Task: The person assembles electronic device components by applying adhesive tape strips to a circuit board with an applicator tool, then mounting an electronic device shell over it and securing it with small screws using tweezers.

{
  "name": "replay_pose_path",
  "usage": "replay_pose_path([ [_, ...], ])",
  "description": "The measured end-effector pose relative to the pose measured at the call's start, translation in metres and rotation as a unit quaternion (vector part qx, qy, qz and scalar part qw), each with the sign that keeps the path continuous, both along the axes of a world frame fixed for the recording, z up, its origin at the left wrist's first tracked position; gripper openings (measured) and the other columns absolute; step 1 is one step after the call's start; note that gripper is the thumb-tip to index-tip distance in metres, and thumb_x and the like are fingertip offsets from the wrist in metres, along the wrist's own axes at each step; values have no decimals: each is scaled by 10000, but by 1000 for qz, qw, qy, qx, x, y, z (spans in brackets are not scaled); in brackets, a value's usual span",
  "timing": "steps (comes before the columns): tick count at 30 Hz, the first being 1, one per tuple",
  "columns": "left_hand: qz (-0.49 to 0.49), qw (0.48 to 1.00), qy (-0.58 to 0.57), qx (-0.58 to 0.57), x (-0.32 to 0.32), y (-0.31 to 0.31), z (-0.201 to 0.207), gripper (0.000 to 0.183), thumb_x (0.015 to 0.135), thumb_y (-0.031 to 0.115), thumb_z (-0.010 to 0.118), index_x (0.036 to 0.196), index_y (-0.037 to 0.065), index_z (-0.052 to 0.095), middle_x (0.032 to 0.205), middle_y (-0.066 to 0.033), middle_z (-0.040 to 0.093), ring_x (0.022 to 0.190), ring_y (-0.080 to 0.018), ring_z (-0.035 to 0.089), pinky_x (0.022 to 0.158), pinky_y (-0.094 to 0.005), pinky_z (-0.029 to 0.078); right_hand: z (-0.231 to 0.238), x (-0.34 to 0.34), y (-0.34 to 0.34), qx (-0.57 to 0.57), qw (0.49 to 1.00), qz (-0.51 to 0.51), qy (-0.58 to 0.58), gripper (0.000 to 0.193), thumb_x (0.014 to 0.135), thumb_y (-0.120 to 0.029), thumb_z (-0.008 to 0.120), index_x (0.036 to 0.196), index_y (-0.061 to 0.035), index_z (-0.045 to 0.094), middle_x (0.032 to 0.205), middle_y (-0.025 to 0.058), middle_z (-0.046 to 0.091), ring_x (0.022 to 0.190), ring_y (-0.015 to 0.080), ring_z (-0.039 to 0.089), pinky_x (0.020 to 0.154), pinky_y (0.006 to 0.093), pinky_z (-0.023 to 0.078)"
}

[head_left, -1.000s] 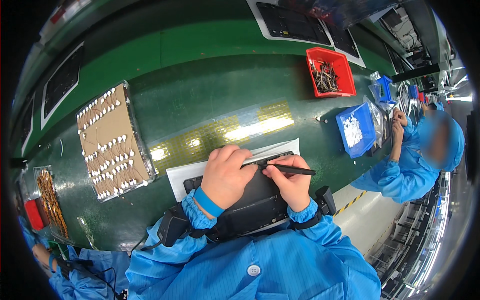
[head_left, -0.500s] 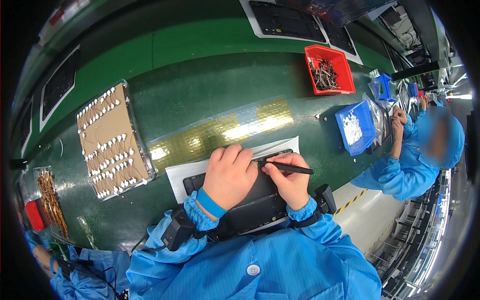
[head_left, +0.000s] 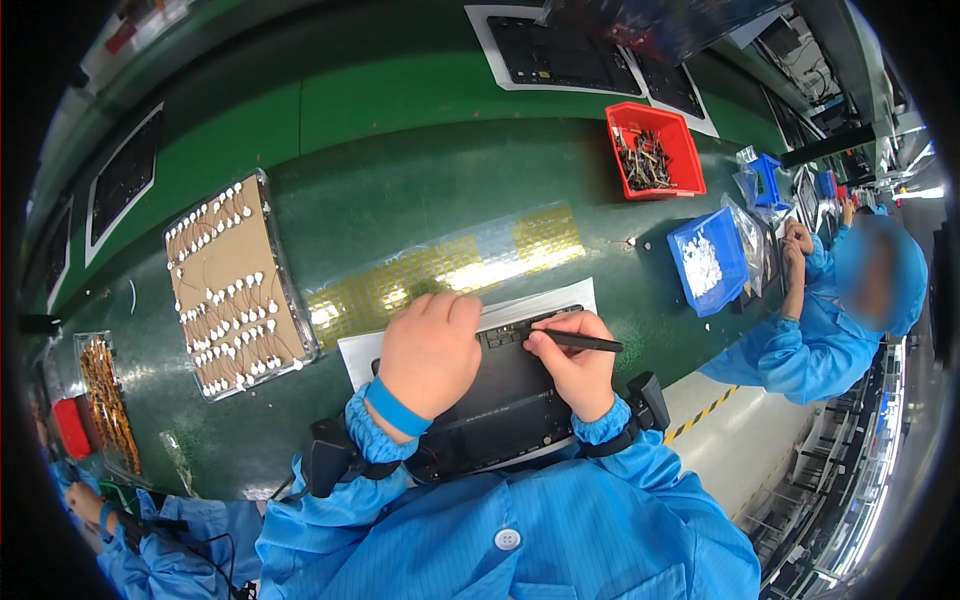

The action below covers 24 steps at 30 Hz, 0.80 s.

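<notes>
A black tablet-like panel (head_left: 510,410) lies in front of me on white sheets (head_left: 545,296), with small parts along its far edge. My right hand (head_left: 574,362) pinches a slim black pen-shaped tool (head_left: 588,342) over that edge; its working tip is too small to make out. My left hand (head_left: 430,352), with a blue wristband (head_left: 397,408), rests over the panel's far left part. Its fingers are curled and close together, their tips hidden beneath. Just beyond lies a clear sheet with rows of yellow stickers (head_left: 400,283).
On the left stands a tray (head_left: 225,275) of white-ended wires beside a bundle of orange strips (head_left: 108,400). A red bin (head_left: 690,160) and a blue bin (head_left: 735,262) of white pieces are at the right. A co-worker (head_left: 830,330) sits farther right.
My left hand has moved left, away from the tool's tip, uncovering small parts on the panel's far edge. My right hand keeps its hold on the tool, nearly in place.
</notes>
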<state>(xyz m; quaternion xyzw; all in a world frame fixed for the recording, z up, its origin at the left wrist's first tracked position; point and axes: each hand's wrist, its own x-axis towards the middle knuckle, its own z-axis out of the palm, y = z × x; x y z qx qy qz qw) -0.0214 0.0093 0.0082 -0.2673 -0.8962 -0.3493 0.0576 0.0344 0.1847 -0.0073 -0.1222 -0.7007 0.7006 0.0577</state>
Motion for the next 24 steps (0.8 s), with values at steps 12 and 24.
replay_pose_path([
  [12, -56, 989, -49, -126, 0, -4, 0, 112, 685, 101, 630, 762, 44, 573, 729, -121, 547, 729, -307, 538, 648, -394, 442, -3, 4, 20, 51, 996, 31, 60, 159, 759, 85, 584, 843, 17, 467, 892, 120, 544, 747, 180, 607, 681, 280, 527],
  [24, -53, 994, -65, -65, 17, 16, 22, 144, 775, 173, 581, 815, 37, 553, 742, -147, 579, 673, -337, 570, 579, -423, 456, 15, -53, 113, 572, 809, -117, 68, 217, 694, -63, 582, 909, -36, 569, 766, 140, 539, 674, 333, 566, 580, 419, 454],
])
